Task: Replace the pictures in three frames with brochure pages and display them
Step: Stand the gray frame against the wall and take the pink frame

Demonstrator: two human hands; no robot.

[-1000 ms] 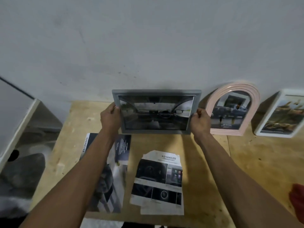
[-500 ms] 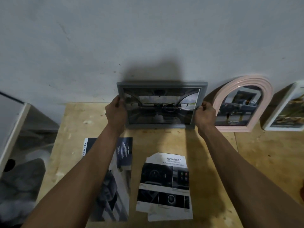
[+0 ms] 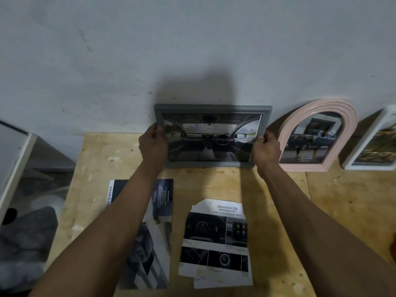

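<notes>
A grey rectangular frame (image 3: 212, 108) with a car-interior page stands on the wooden table (image 3: 214, 183), its top against the wall. My left hand (image 3: 152, 144) grips its left edge and my right hand (image 3: 266, 149) grips its right edge. Right of it a pink arched frame (image 3: 317, 136) with a truck picture leans on the wall. A white frame (image 3: 372, 142) leans at the far right, partly cut off. A brochure (image 3: 150, 232) lies under my left forearm. Cut brochure pages (image 3: 215, 243) headed "ADVANCED" lie in front.
The grey wall (image 3: 192, 50) rises right behind the table. A white-edged board (image 3: 15, 168) and dark bundles (image 3: 25, 243) sit left of the table, below its edge. Something red (image 3: 393, 243) shows at the right border.
The grey frame has moved away from me to the wall and now rests with its bottom edge on the table. Both hands stay on its sides.
</notes>
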